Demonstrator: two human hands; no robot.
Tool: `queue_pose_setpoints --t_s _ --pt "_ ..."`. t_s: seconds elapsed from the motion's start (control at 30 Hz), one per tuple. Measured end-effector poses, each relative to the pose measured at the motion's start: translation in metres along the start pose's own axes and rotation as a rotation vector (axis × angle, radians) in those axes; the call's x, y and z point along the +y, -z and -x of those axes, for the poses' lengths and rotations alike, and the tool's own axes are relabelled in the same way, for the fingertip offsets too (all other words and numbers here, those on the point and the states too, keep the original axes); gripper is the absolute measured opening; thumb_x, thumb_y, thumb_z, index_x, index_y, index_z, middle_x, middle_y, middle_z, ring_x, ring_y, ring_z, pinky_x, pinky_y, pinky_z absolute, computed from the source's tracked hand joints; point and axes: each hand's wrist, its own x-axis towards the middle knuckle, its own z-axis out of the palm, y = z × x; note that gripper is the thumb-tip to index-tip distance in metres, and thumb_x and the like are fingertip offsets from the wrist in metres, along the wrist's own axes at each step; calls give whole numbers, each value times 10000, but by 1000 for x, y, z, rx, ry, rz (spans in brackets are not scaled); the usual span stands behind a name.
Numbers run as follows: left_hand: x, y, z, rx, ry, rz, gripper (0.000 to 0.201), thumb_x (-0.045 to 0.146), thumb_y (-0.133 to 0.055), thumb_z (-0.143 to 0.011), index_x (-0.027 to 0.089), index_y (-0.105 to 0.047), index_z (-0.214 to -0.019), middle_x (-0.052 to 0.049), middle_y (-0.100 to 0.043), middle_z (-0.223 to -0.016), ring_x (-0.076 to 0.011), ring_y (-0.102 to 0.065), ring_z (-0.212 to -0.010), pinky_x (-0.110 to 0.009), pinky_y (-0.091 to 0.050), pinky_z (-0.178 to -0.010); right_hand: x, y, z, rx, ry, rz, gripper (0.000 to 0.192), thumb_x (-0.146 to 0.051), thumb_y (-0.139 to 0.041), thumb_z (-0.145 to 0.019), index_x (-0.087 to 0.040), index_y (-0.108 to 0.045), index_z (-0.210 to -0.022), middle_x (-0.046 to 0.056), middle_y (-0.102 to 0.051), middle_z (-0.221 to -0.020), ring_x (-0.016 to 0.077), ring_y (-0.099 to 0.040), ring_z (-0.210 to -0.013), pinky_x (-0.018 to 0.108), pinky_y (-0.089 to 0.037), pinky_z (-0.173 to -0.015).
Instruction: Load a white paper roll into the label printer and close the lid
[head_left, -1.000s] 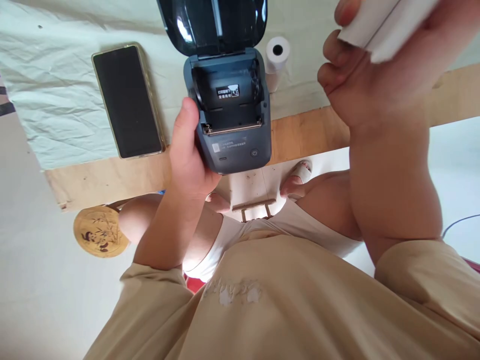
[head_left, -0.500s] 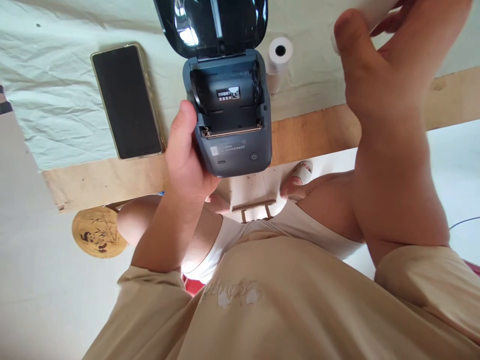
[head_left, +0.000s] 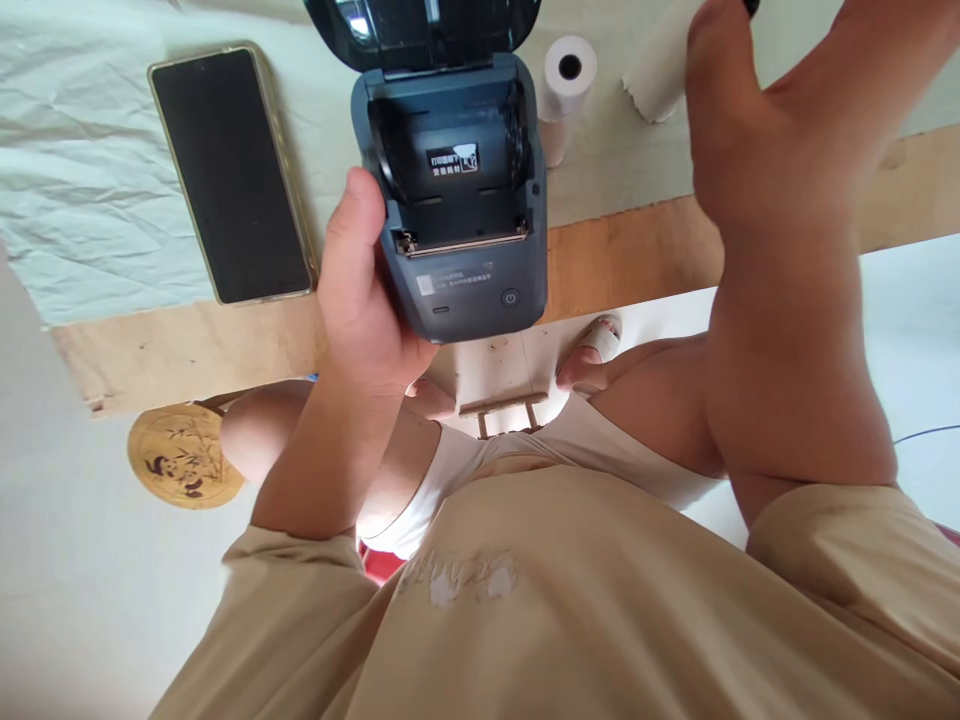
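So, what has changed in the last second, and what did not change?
The right hand turned: a second ago it showed a white paper roll in its fingers; now only the roll's torn end shows beyond it, and the grip is hidden. The left hand still holds the open printer. The phone and spare roll stayed on the cloth.

A plywood table [head_left: 622, 255] under a creased pale cloth [head_left: 90, 200] stands on a white floor [head_left: 911, 320] in daylight.
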Motion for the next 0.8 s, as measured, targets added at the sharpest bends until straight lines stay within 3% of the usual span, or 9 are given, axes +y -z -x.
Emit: queue_pose_setpoints --t_s 0.1,0.2,0.27,0.37,0.47,0.57,0.7,0.8 --pt "1 -3 0 2 -1 54 552 430 -217 -1003 169 -702 -972 -60 -702 -1049 -231 -562 -1359 -468 -552 -1082 -4 -15 10 -173 360 460 591 -463 -391 -862 -139 -524 -1339 -88 -532 -1295 55 -508 -1259 122 -410 -1098" --pt "2 -5 0 7 -1 54 576 440 -194 -1003 159 -694 -959 -81 -686 -1090 -249 -538 -1382 -511 -541 -1085 -5 -31 17 -220 556 511 588 -475 -309 -924 -202 -439 -1428 -70 -479 -1405 98 -457 -1345 211 -365 -1205" --pt "2 -4 0 10 -4 24 538 432 -228 -997 172 -697 -953 -81 -684 -1120 -258 -525 -1395 -507 -545 -1085 -4 -35 20 -182 628 556 566 -455 -241 -946 -240 -416 -1440 -79 -485 -1391 92 -477 -1317 225 -388 -1186" --pt "1 -2 -1 19 -15 -30 458 393 -288 -978 199 -700 -923 -73 -702 -1108 -261 -514 -1407 -482 -553 -1089 -4 -34 19 -177 602 589 568 -455 -278 -940 -228 -417 -1443 -56 -488 -1389 114 -480 -1330 230 -397 -1191" --pt "-3 -1 -1 22 -78 -63 432 405 -315 -965 204 -693 -909 -71 -697 -1116 -265 -507 -1413 -473 -540 -1102 -4 -35 18 -311 535 515 560 -328 -336 -935 -171 -393 -1469 -20 -410 -1500 106 -417 -1431 197 -338 -1257" --pt "-5 -4 -2 -31 -84 -12 488 440 -277 -981 171 -679 -916 -62 -675 -1138 -263 -517 -1404 -479 -517 -1117 -5 -39 19 -389 494 443 551 -202 -345 -912 -176 -398 -1459 -22 -372 -1528 64 -416 -1434 172 -363 -1252" --pt "-5 -11 -3 9 -76 115 671 463 -111 -1009 122 -671 -866 -53 -675 -1124 -243 -546 -1373 -486 -493 -1138 -4 -42 19 -354 458 388 458 -208 -420 -890 -226 -504 -1340 2 -481 -1349 96 -526 -1250 257 -506 -1101" --pt "-4 -14 -3 13 -58 142 717 463 -60 -1010 106 -662 -853 -61 -670 -1144 -245 -539 -1378 -497 -487 -1143 -1 -42 17 -358 436 348 478 -165 -464 -845 -241 -537 -1311 10 -522 -1243 103 -544 -1156 273 -519 -1032"
